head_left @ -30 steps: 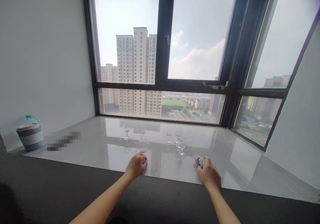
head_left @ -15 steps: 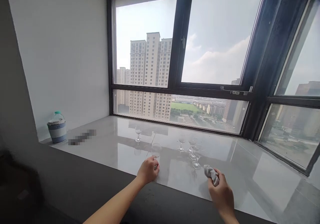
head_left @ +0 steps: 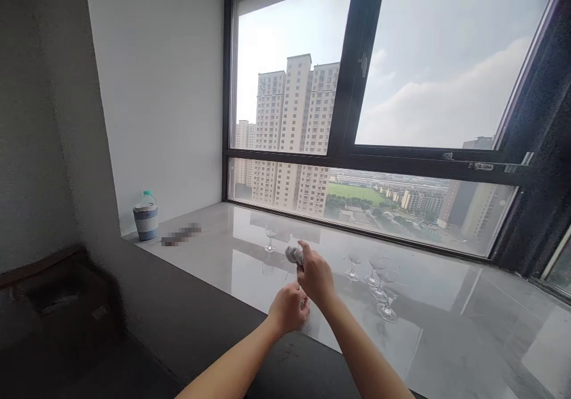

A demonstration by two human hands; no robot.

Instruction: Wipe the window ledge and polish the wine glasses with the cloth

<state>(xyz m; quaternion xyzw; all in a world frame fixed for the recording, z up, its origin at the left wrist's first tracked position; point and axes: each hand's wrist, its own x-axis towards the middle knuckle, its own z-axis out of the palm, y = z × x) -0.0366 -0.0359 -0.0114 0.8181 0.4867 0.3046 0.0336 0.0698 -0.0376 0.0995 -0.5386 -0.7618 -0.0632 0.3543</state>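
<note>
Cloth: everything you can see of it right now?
The cloth is a small, light-grey, soft-looking bundle, bunched up with folds showing. The right hand holds it, with the crumpled end poking out left of the fingers. It is over the windowsill, just above the left hand in the picture. Any other contact is hidden.

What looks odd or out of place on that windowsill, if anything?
One oddity: a blocky, pixelated dark patch on the sill, beside the striped tub; what it covers can't be made out. Otherwise nothing stands out: the free-standing glasses are upright, and no spill shows.
</note>
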